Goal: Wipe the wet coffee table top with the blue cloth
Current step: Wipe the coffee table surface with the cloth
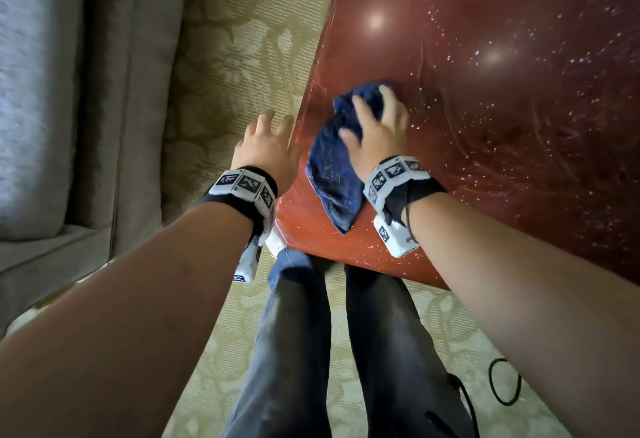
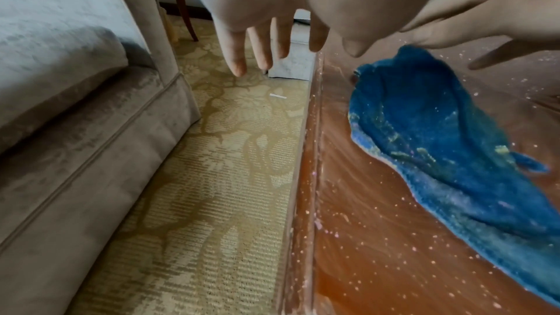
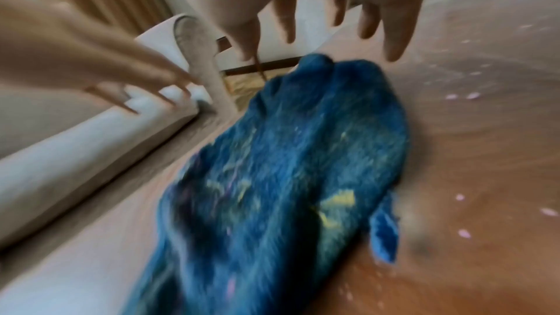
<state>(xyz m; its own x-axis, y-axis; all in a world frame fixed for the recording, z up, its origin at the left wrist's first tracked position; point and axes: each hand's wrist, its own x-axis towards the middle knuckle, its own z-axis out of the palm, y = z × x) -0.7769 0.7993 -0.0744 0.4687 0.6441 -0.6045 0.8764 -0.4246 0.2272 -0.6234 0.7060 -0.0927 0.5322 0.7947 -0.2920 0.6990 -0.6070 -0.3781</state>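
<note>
Both hands are out, but only one is working. The right hand [image 1: 375, 133] lies spread, palm down, on the blue cloth [image 1: 334, 174], fingers fairly straight and pressing rather than pinching; from the right wrist view the fingertips reach just past the cloth's far, bunched end. The cloth looks soft, limp and probably damp, so I'd judge it light, with no stiffness of its own: it should go wherever the palm drags it, and its loose tail, trailing back under the wrist, may fold over. A flat press on the thick bunched part seems the best hold. Under the palm sits the coffee table top [image 1: 519, 108], glossy red-brown, with pale specks and droplets mostly out beyond the fingers. The left hand [image 1: 266, 147] hovers relaxed beside the cloth at the table's edge, holding nothing.
</note>
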